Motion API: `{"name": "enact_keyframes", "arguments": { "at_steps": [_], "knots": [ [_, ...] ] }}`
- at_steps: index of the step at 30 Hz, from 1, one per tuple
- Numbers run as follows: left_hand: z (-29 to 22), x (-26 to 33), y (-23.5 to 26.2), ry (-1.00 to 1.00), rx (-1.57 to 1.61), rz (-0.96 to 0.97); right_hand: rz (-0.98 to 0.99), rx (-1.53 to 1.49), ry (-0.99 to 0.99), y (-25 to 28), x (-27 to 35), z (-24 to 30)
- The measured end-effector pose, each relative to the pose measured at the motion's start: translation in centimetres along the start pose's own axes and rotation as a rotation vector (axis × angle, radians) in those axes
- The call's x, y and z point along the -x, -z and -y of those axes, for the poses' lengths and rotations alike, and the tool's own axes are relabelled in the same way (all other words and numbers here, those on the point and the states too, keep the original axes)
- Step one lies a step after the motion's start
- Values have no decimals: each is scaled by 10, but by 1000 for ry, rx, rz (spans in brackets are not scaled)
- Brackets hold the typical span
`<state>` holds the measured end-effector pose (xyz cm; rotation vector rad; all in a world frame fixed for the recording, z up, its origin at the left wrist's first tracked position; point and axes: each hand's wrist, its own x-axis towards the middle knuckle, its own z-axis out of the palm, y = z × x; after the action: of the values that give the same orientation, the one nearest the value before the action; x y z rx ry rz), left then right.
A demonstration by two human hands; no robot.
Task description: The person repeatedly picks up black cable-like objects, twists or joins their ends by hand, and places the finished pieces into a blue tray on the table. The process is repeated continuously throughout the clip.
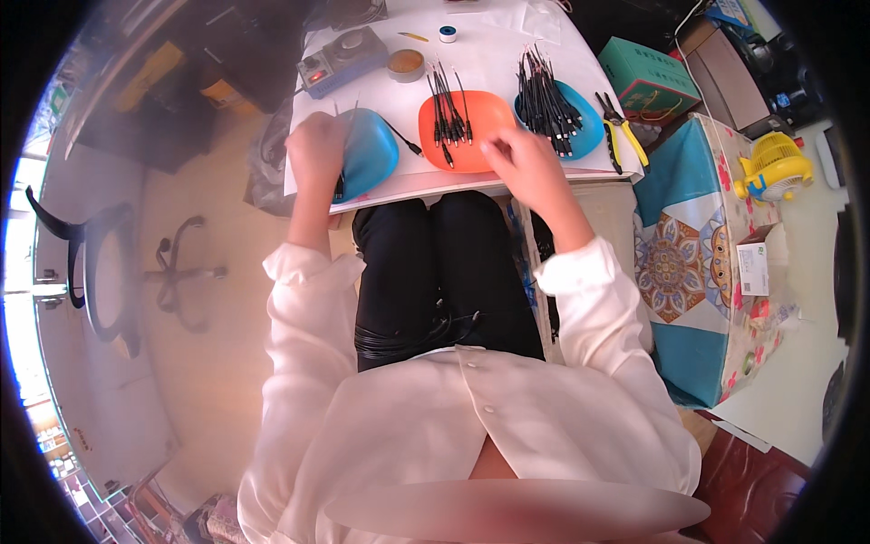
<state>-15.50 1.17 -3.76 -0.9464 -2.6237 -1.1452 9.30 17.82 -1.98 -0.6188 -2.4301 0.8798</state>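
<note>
My left hand (pixel 317 150) is closed with its fingers curled, over the left side of a blue plate (pixel 376 154). A black plug end (pixel 339 188) shows just below that hand; what the fingers hold is hidden. My right hand (pixel 530 163) hovers at the right edge of an orange plate (pixel 480 113), thumb and forefinger apart, with nothing visible between them. Several short black cables (pixel 450 122) with plug ends lie on the orange plate. Another black cable (pixel 403 138) lies between the two plates. A thick bunch of black cables (pixel 548 100) fills a second blue plate (pixel 594 122) at the right.
Behind the plates stand a grey soldering station (pixel 343 63), a round tin (pixel 405 64) and a small solder spool (pixel 447 34). Yellow-and-black pliers (pixel 625 136) lie at the right table edge. Further right are a green box (pixel 645 77) and a yellow fan (pixel 775 168).
</note>
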Motion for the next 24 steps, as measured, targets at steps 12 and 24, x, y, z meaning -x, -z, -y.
{"name": "enact_keyframes", "arguments": {
  "at_steps": [12,24],
  "knots": [
    [-49,92,70,296,1378,148,-48,416,-312,-48,-76,-18],
    [-113,121,21,465,1598,224,-275,-104,106,-24,53,83]
  ]
}}
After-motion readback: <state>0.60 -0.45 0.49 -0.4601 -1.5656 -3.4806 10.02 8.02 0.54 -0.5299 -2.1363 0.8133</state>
